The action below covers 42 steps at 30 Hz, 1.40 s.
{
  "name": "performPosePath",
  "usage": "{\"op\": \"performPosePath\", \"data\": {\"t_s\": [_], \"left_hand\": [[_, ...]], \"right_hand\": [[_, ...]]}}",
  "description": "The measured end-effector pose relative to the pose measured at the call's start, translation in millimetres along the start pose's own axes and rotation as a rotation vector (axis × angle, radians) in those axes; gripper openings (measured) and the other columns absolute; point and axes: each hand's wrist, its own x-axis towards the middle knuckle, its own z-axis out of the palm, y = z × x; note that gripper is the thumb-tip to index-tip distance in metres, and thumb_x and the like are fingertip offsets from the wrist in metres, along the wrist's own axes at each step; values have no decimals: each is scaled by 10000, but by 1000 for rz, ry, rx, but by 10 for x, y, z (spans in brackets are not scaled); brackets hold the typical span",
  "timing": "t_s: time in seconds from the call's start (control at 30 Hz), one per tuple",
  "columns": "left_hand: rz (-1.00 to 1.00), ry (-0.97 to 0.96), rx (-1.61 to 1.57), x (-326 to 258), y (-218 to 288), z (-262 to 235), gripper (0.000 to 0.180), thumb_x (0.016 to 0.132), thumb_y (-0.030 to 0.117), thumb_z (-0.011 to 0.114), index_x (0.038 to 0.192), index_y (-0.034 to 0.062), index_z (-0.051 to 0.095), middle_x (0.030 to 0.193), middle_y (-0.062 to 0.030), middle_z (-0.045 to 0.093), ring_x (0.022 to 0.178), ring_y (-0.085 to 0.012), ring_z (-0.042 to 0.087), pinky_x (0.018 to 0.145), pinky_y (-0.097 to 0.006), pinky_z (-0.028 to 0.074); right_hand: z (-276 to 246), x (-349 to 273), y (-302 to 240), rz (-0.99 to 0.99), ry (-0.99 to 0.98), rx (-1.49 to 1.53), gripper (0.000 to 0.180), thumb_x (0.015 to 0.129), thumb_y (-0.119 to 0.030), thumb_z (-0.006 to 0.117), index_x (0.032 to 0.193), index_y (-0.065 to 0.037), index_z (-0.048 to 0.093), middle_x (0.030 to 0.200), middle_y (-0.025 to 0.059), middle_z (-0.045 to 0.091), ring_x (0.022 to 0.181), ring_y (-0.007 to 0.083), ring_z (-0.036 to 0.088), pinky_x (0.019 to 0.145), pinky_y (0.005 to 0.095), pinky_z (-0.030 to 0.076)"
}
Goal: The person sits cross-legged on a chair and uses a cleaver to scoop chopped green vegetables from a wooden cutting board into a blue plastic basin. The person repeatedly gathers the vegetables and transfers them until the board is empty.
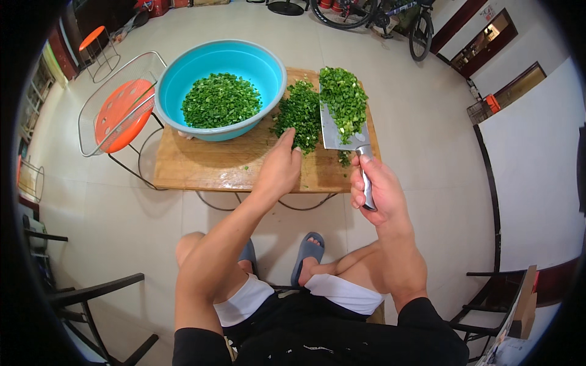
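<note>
Cleaver (339, 131), gripped by the right hand (373, 190), carries chopped greens (343, 97) at three o'clock of the blue basin (268, 64); left hand (279, 171), fingers loose, touches the pile (300, 114). Blade should stay level.

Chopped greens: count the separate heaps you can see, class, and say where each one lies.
3. One heap fills the blue bowl; one lies on the wooden board by the left hand; one rides on the cleaver blade held by the right hand.

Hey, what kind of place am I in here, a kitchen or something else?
Probably a room in a home rather than a fitted kitchen: the cutting board rests on a low wire stand over a tiled floor, with an orange stool and a parked bicycle nearby.
</note>
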Motion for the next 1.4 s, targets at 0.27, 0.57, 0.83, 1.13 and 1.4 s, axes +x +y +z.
{"op": "performPosePath", "data": {"t_s": [0.27, 0.57, 0.83, 1.13, 1.4], "left_hand": [[9, 64, -32, 3, 142, -156, 432, 934, -47, 516, 1350, -28, 630, 1198, -296, 693, 1119, -434, 687, 955, -449, 546], [52, 137, -19, 53, 183, -281, 277, 890, -50, 616, 1131, 7, 740, 973, -251, 731, 937, -439, 711, 833, -478, 563], [103, 164, 7, 95, 291, -398, 228, 905, -25, 577, 1077, -7, 727, 905, -281, 704, 875, -447, 706, 768, -517, 554], [244, 281, -21, 106, 540, -667, 207, 878, 12, 641, 1053, 11, 751, 898, -244, 721, 815, -415, 715, 753, -456, 575], [384, 496, 60, 310, 519, -1110, 470, 1002, 201, 647, 1408, -23, 567, 1396, -237, 607, 1273, -359, 608, 1055, -431, 485]], "right_hand": [[572, 338, -402, -7, -105, -116, 248, 1098, -300, 544, 1117, -52, 547, 709, 14, 571, 496, 131, 554, 469, 308, 478], [1239, 1000, -481, -23, -155, -463, 172, 1038, -208, 595, 1083, -44, 575, 716, 2, 600, 492, 94, 550, 424, 283, 446], [1428, 1351, -495, -249, -93, -1010, 169, 886, -106, 609, 754, -1, 603, 627, 50, 606, 450, 139, 568, 412, 321, 427], [1407, 1352, -627, -106, -135, -871, 133, 920, -103, 627, 811, -27, 633, 676, 26, 628, 462, 120, 555, 430, 289, 435], [1360, 1319, -812, 51, -229, -605, 77, 957, -92, 627, 954, -19, 650, 691, 23, 640, 461, 98, 564, 404, 260, 448]]}}
